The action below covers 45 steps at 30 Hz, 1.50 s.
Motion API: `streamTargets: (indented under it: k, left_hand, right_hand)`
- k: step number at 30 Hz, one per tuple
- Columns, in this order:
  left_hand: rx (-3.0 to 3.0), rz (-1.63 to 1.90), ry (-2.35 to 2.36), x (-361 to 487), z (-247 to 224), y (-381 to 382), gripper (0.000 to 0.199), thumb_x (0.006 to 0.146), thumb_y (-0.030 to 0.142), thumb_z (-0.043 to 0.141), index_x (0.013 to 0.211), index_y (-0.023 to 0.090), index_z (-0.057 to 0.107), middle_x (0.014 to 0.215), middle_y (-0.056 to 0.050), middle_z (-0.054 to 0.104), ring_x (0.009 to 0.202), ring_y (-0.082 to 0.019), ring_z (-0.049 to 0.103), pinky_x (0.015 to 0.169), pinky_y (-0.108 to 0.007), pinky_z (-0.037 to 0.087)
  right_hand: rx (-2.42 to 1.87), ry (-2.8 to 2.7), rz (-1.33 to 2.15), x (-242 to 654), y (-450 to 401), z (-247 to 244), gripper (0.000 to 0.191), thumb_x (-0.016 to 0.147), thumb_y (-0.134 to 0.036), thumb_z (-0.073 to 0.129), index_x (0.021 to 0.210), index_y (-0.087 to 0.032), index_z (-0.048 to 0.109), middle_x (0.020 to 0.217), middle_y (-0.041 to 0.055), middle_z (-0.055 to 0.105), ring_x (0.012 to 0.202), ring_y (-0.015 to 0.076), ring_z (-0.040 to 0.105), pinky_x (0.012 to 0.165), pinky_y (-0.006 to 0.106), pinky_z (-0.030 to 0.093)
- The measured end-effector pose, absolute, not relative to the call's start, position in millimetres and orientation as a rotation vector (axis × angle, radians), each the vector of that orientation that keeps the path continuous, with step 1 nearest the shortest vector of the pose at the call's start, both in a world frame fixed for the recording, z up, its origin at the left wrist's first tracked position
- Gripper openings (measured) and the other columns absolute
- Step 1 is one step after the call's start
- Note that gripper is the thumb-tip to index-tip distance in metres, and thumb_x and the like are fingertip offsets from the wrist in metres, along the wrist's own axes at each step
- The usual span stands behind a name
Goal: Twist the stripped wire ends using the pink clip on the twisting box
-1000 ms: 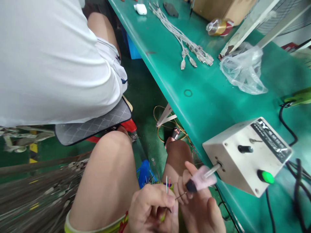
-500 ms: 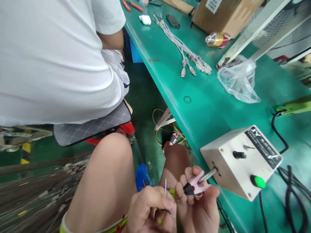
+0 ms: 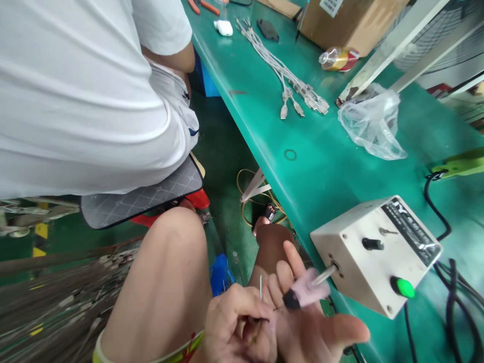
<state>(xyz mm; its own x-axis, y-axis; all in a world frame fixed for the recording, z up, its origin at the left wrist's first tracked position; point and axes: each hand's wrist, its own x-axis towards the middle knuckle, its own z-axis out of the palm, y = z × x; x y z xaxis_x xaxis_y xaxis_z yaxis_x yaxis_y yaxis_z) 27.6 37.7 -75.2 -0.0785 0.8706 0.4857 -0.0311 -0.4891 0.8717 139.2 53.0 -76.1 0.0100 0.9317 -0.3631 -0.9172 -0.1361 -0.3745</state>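
A beige box (image 3: 359,252) with a black knob and a lit green button stands at the table's edge. From its metal shaft (image 3: 325,275) sticks out a pink clip with a black tip (image 3: 305,291), blurred. My right hand (image 3: 306,322) lies under the clip, palm up, fingers and thumb spread. Beside it, my left hand (image 3: 238,322) pinches thin wires (image 3: 261,287); light blue and red ends point up, and a dark end reaches toward the clip's tip.
On the green table (image 3: 302,186) lie grey-white USB cables (image 3: 280,70), a plastic bag (image 3: 374,123), a bottle (image 3: 338,59) and a white case (image 3: 224,27). A cardboard box (image 3: 351,22) stands behind. A person in a white shirt (image 3: 86,101) sits at the left.
My right hand has opened, its fingers and thumb moving away from the pink clip, which now looks blurred. My left hand still pinches the wires, slightly further right.
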Motion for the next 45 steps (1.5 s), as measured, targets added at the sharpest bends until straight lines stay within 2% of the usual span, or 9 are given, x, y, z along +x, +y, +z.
streamTargets:
  k: [2,7,13,22,27,32,34,39,45]
  left_hand:
    - [1.499,1.684,0.932,28,-73,37,0.017,0.104,0.009,0.062,0.106,0.025,0.060,0.071,0.004,0.061,0.047,-0.008,0.038,0.043,-0.018,0.029]
    - [1.508,1.685,0.952,28,-71,36,0.019,0.104,0.007,0.063,0.108,0.025,0.058,0.072,0.004,0.058,0.048,-0.008,0.044,0.044,-0.018,0.032]
    - [1.494,1.768,0.846,27,-66,39,0.013,0.109,0.014,0.061,0.110,0.027,0.058,0.071,0.005,0.057,0.050,-0.009,0.046,0.045,-0.018,0.039]
    - [1.420,1.856,0.861,33,-67,42,0.010,0.109,0.014,0.061,0.107,0.024,0.060,0.070,0.003,0.057,0.047,-0.008,0.044,0.040,-0.017,0.031]
    - [1.454,1.742,0.808,29,-66,42,0.009,0.112,0.017,0.057,0.112,0.027,0.057,0.073,0.003,0.056,0.051,-0.010,0.048,0.046,-0.018,0.038]
    - [1.493,1.693,0.842,26,-65,41,0.015,0.111,0.013,0.054,0.112,0.028,0.055,0.076,0.004,0.054,0.054,-0.010,0.048,0.049,-0.018,0.041]
    - [1.489,1.680,0.859,26,-65,42,0.016,0.110,0.012,0.056,0.112,0.028,0.055,0.075,0.004,0.054,0.053,-0.010,0.047,0.048,-0.019,0.038]
    - [1.502,1.694,0.895,27,-63,46,0.015,0.109,0.012,0.056,0.110,0.027,0.055,0.072,0.004,0.053,0.050,-0.010,0.045,0.045,-0.020,0.030]
    - [1.448,1.739,0.888,28,-63,48,0.014,0.109,0.013,0.056,0.110,0.027,0.057,0.074,0.003,0.054,0.049,-0.010,0.046,0.045,-0.019,0.036]
  right_hand:
    - [-0.659,-0.032,1.609,142,47,-83,0.111,0.030,-0.093,0.095,0.126,-0.038,0.086,0.077,0.0007,0.061,0.063,0.0227,0.047,0.060,0.037,0.049]
    - [-0.739,-0.262,1.542,148,35,-86,0.082,0.056,-0.088,0.090,0.118,-0.034,0.089,0.066,0.0005,0.057,0.057,0.0205,0.044,0.055,0.034,0.044]
    - [-0.757,-0.445,1.471,148,42,-67,0.071,0.077,-0.082,0.081,0.124,-0.028,0.086,0.070,-0.0007,0.053,0.061,0.0194,0.043,0.057,0.034,0.045]
    - [-0.641,-0.307,1.379,139,65,-41,0.024,0.087,-0.049,0.090,0.083,-0.026,0.082,0.062,-0.0087,0.034,0.052,0.0113,0.018,0.048,0.023,0.037]
    - [-0.776,-0.272,1.478,144,56,-45,0.063,0.063,-0.080,0.095,0.100,-0.029,0.093,0.063,0.0000,0.054,0.054,0.0164,0.044,0.048,0.027,0.048]
    - [-0.741,-0.412,1.556,154,47,-59,0.042,0.090,-0.065,0.081,0.116,-0.034,0.090,0.077,0.0061,0.070,0.066,0.0235,0.061,0.058,0.034,0.057]
    - [-0.765,-0.435,1.536,156,45,-61,0.038,0.093,-0.062,0.079,0.117,-0.035,0.089,0.082,0.0076,0.074,0.071,0.0258,0.066,0.062,0.036,0.059]
    - [-0.829,-0.307,1.487,150,47,-53,0.040,0.085,-0.062,0.087,0.107,-0.029,0.090,0.079,0.0073,0.075,0.067,0.0223,0.063,0.061,0.031,0.052]
    - [-0.875,-0.220,1.529,144,50,-35,0.040,0.076,-0.065,0.094,0.098,-0.032,0.089,0.075,0.0033,0.069,0.065,0.0195,0.056,0.062,0.031,0.047]
